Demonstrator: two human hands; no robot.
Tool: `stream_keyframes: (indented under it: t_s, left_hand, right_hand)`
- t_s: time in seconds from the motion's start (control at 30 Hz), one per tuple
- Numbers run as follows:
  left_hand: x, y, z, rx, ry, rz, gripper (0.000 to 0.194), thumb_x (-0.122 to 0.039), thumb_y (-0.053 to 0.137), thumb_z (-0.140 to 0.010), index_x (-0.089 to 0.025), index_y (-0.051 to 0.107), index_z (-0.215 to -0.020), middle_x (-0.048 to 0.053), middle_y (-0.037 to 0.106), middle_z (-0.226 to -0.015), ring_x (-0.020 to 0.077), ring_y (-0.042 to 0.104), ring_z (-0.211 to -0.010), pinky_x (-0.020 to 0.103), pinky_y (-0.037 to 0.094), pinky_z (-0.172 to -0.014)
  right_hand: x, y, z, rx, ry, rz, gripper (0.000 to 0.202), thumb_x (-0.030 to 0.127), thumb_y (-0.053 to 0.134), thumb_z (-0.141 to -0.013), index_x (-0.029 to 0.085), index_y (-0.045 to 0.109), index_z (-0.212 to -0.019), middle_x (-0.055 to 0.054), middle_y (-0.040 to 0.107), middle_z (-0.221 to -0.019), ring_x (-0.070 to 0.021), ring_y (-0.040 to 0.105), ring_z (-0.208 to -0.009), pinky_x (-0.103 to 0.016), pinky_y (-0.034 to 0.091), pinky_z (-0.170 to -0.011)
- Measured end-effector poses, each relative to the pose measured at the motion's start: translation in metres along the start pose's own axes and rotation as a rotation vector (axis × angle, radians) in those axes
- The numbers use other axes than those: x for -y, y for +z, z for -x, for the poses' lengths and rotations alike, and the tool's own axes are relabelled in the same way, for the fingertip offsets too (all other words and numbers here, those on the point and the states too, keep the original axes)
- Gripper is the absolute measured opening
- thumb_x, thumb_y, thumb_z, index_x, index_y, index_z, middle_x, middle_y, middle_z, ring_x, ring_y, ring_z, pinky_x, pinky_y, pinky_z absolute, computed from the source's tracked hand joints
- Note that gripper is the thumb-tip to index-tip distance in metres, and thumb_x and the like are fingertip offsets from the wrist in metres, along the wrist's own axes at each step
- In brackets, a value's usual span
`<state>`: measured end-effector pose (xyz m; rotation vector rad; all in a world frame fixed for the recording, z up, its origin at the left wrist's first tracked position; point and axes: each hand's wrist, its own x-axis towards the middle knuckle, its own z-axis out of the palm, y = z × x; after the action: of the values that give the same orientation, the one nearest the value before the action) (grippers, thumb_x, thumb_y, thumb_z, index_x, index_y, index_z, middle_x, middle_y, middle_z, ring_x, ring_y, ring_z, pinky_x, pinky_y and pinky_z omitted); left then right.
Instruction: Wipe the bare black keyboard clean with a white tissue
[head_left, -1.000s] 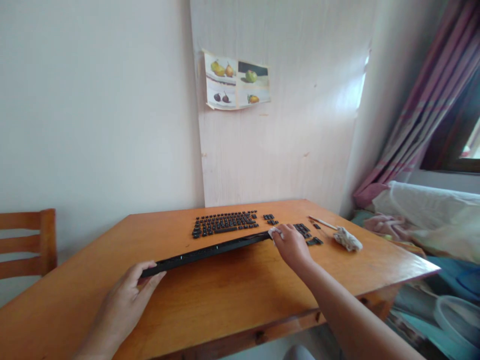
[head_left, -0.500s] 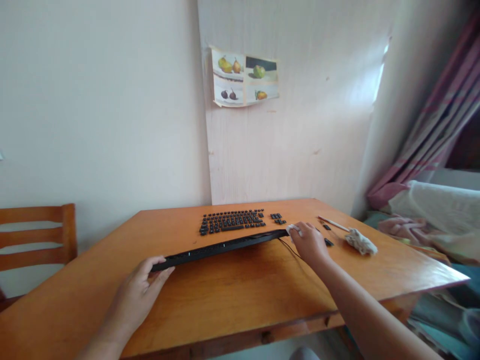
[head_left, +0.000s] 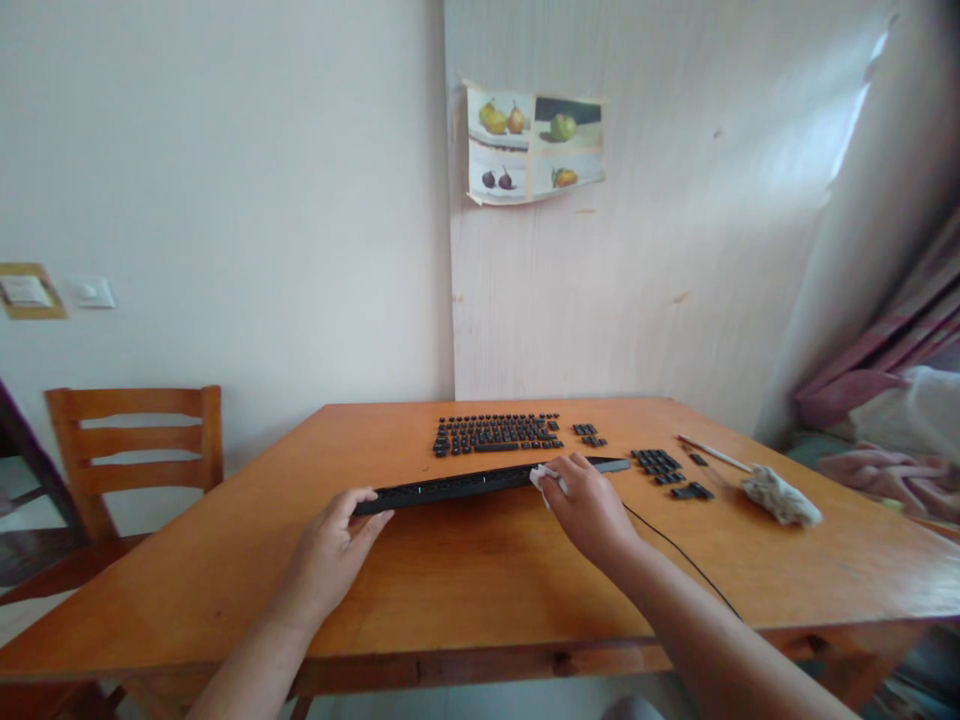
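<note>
A black keyboard base [head_left: 457,487] is held up off the table, seen nearly edge-on. My left hand [head_left: 330,550] grips its left end, thumb below and fingers above. My right hand [head_left: 589,500] is closed on a crumpled white tissue [head_left: 541,476], pressed against the keyboard's edge right of the middle. Beyond the base, loose black keycaps [head_left: 495,434] lie in rows as on a keyboard. More keycaps [head_left: 657,463] lie to the right. A thin black cable [head_left: 682,553] runs from under my right forearm toward the table's front edge.
On the right of the wooden table [head_left: 450,600] lies a stick [head_left: 716,453] with a greyish cloth bundle [head_left: 780,495] at its end. A wooden chair [head_left: 142,440] stands on the left. Behind the table is a wall with a sheet of fruit pictures [head_left: 535,145].
My right hand has moved with the tissue from the keyboard's right end leftward along its edge. The view has turned left, and the keyboard's right end now shows past my hand.
</note>
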<state>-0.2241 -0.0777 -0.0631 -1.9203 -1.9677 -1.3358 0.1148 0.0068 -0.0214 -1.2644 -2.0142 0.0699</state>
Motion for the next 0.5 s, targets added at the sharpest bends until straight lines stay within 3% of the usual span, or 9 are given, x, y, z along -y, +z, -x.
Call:
stream_keyframes:
  t_s: [0.1, 0.3, 0.5]
  left_hand:
    - [-0.001, 0.0, 0.0, 0.016, -0.015, 0.011, 0.035, -0.049, 0.057, -0.085, -0.023, 0.059, -0.107, 0.009, 0.068, -0.114, 0.0238, 0.064, -0.108, 0.04, 0.049, -0.095]
    - [0.0, 0.0, 0.0, 0.062, -0.04, 0.046, 0.033, -0.049, 0.058, -0.084, -0.024, 0.058, -0.105, 0.009, 0.068, -0.119, 0.0236, 0.063, -0.112, 0.041, 0.047, -0.099]
    - [0.006, 0.007, 0.002, 0.099, -0.026, 0.045, 0.035, -0.046, 0.061, -0.081, -0.022, 0.06, -0.107, 0.011, 0.067, -0.123, 0.0241, 0.064, -0.111, 0.039, 0.049, -0.097]
  right_hand:
    - [-0.003, -0.004, 0.002, 0.019, -0.001, -0.046, 0.022, 0.032, 0.048, -0.092, 0.021, 0.068, -0.092, -0.005, 0.065, -0.089, -0.0179, 0.06, -0.084, -0.026, 0.039, -0.074]
    - [-0.036, -0.001, 0.013, 0.055, 0.034, -0.028, 0.034, 0.029, 0.051, -0.088, 0.018, 0.063, -0.118, -0.01, 0.067, -0.113, -0.0223, 0.061, -0.102, -0.03, 0.041, -0.087]
    - [-0.047, 0.005, 0.019, 0.088, 0.076, -0.008, 0.025, 0.032, 0.05, -0.089, 0.019, 0.064, -0.106, -0.009, 0.068, -0.102, -0.0219, 0.062, -0.093, -0.03, 0.041, -0.08]
